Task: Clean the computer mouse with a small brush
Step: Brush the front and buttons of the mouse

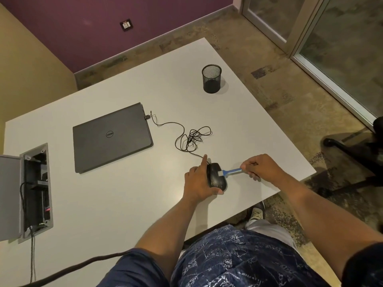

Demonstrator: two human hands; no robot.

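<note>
Brushing is under way: your left hand (196, 181) clamps the black mouse (216, 177) on its edge on the tabletop (238, 125), near its right side, while your right hand (263, 167) pinches the blue brush (229, 171), bristles on the mouse's top. Pale specks show on the shell, so I judge there is more to sweep, and the underside is hidden.

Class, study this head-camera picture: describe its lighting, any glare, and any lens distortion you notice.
Head view: warm, dim indoor light; a soft pale sheen on the white table just left of the left hand; wide-angle bending curves the table edges and window frame; the mouse and brush stay reasonably sharp.
</note>
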